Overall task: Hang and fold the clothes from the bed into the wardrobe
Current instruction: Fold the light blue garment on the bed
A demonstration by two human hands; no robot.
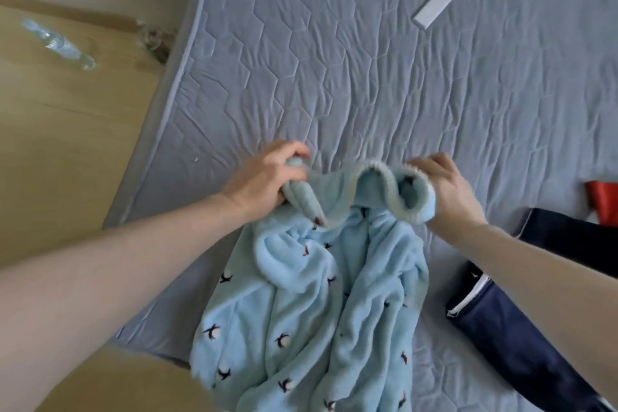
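The task looks to be at an early or middle stage: the light blue fleece garment point(311, 304) with its small penguin print is in hand but neither folded nor hung, and no wardrobe shows in this view. The left hand point(264, 177) has its fingers curled round a bunched part of the garment's top edge, and the right hand point(448, 187) grips the rolled collar or hem on the other side, so the top is held up while the body trails crumpled down over the near edge of the bed point(368, 60). At least two more pieces wait — a dark navy garment point(535, 318) just beside the right forearm and a bit of red cloth point(605, 201) at the right edge of view. Beyond the hands the mattress lies broad and bare save for a small white strip point(434, 5), giving room to spread the garment flat; the mattress's left edge runs close to the left hand, with wooden floor point(67, 127) and a plastic bottle point(58, 43) beyond.
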